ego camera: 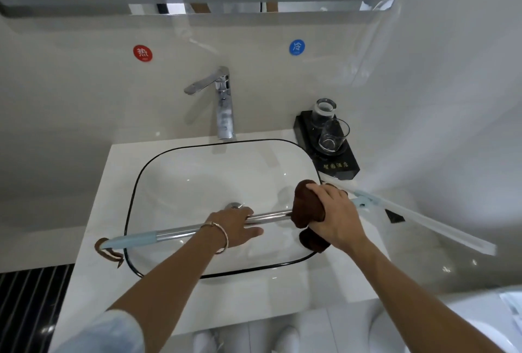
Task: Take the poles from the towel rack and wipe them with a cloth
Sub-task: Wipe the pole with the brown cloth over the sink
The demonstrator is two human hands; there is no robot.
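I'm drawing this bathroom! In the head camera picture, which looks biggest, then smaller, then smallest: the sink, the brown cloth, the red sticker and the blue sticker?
1. sink, by far the biggest
2. brown cloth, partly hidden by the right hand
3. red sticker and blue sticker: they look about alike, so I won't rank them.

Glossy metal pole (268, 215), seemingly soft brown cloth (306, 203).

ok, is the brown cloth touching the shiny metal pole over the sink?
Touching. In the head view the right hand holds the brown cloth wrapped around the metal pole, which disappears straight into the cloth with no gap.
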